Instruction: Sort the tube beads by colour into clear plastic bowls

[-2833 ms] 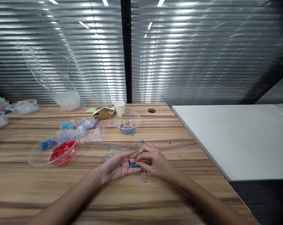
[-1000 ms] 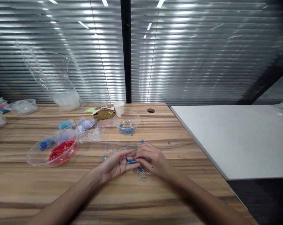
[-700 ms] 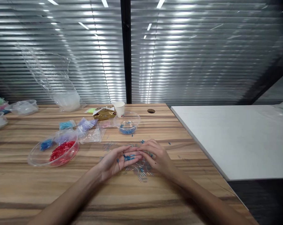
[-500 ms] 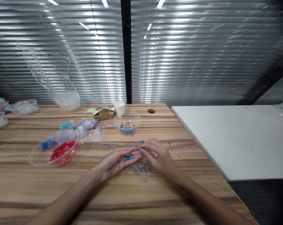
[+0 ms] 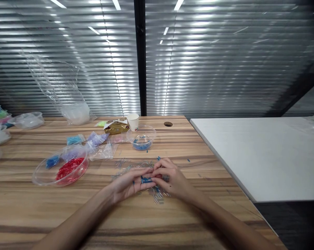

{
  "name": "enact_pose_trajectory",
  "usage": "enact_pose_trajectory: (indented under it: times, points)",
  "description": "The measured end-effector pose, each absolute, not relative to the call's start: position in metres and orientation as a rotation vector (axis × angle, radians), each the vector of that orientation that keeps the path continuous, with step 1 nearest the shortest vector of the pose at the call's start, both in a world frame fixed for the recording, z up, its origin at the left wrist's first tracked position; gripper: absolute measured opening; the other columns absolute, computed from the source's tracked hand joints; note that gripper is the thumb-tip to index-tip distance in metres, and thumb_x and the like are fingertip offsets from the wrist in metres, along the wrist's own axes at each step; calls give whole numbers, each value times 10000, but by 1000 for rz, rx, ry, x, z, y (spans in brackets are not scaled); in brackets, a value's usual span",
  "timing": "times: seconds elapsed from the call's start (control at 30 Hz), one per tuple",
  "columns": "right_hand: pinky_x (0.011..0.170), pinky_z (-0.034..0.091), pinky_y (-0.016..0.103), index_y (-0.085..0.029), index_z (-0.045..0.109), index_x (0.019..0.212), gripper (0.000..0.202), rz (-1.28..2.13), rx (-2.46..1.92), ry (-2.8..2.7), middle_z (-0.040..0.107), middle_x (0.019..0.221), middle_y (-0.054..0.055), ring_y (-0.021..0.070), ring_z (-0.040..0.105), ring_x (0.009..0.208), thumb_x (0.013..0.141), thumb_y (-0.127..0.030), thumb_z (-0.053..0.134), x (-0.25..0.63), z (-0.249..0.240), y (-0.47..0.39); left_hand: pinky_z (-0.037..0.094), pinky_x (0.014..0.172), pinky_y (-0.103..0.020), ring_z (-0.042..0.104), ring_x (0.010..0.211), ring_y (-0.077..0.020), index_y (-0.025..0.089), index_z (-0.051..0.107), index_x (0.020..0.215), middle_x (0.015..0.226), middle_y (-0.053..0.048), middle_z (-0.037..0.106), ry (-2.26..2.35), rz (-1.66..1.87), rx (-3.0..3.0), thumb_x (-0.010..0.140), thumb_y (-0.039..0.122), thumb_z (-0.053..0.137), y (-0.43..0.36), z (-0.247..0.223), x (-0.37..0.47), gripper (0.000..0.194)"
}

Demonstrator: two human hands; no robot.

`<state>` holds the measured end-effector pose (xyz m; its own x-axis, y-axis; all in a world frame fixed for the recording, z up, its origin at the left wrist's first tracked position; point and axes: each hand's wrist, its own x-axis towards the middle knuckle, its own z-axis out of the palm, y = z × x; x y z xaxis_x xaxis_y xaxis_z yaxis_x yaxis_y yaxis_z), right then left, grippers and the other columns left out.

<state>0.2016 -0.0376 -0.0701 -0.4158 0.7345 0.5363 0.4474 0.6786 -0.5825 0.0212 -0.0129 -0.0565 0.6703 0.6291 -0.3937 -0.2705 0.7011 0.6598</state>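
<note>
My left hand (image 5: 129,182) is turned palm up above the wooden table, with several small blue tube beads (image 5: 146,180) lying across its fingers. My right hand (image 5: 171,175) meets it from the right. Its thumb and fingers are pinched together at the left fingertips, touching the beads there; what sits inside the pinch is too small to make out. Clear and silvery tube beads (image 5: 158,199) are scattered on the table around and below both hands, a few blue ones among them. Beyond the hands stands a round clear bowl (image 5: 153,133) holding blue beads.
To the left, a clear bowl (image 5: 38,177) holds red beads and a blue packet. Behind it lie bead bags (image 5: 96,139), a gold packet (image 5: 115,127) and a paper cup (image 5: 133,121). A bubble-wrapped tub (image 5: 76,113) is farther back. A white table (image 5: 261,156) adjoins on the right.
My right hand has shifted slightly down and left, its pinch moving from the left hand's fingertips in over the beads. The left hand stays nearly in place.
</note>
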Motion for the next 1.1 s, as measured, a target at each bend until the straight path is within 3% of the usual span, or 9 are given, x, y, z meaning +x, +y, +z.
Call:
enact_pose_trajectory:
  times: [0.17,0.27,0.33,0.4,0.53,0.67,0.77,0.9,1.1]
  points:
    - [752,401,270,-170,637,821,88,379,-925,-2001,561,848,41,128,484,832,813,-195,553,200,-71,-37,480,863,-188,598,877,-128,31,633,909,955,-116,608,699,535,700,669,78,701,-11,-57,20,254]
    - [754,405,273,-166,628,846,127,354,-970,-1888,577,832,43,128,504,821,843,-213,511,202,-69,-35,504,661,-104,606,727,-87,32,624,850,832,-86,611,772,630,659,646,73,714,-5,-55,17,227]
    - [741,409,269,-164,624,839,148,356,-1016,-1813,586,814,42,129,513,804,855,-218,488,204,-67,-33,379,384,-65,481,456,-11,58,595,764,644,-16,542,777,677,596,716,154,671,-1,-48,15,132]
    - [726,410,264,-163,627,832,163,357,-1054,-1751,593,806,40,129,520,792,857,-226,479,207,-65,-32,163,261,-97,244,309,11,93,502,619,481,54,355,746,703,524,792,245,587,5,-33,13,246]
    - [714,410,259,-162,635,832,186,359,-1091,-1690,602,806,40,131,526,784,859,-240,468,209,-64,-31,81,297,-149,141,317,-19,143,297,507,440,73,158,782,851,655,829,271,498,27,7,16,401]
    - [714,410,266,-155,634,817,204,350,-1119,-1659,608,803,48,139,526,780,861,-260,464,211,-64,-28,93,353,-176,127,349,-33,150,319,528,438,73,130,953,1003,1188,838,348,453,70,29,28,391]
    - [714,411,273,-154,638,829,213,341,-1141,-1630,612,811,55,145,528,783,862,-270,462,214,-64,-25,204,415,-170,265,398,-35,108,505,630,451,53,301,1082,1044,1496,794,414,530,101,25,38,348]
    - [728,417,274,-156,636,826,215,324,-1142,-1577,617,822,59,149,536,799,862,-276,461,218,-63,-23,386,718,-233,549,739,-145,87,629,790,736,-75,607,1124,964,1757,811,503,467,119,12,45,447]
    - [752,412,266,-151,639,838,199,316,-1172,-1552,619,843,52,142,538,825,853,-240,462,221,-58,-23,309,951,-297,517,1004,-199,137,617,1002,1011,-73,612,1212,1164,2123,903,441,246,75,8,37,490]
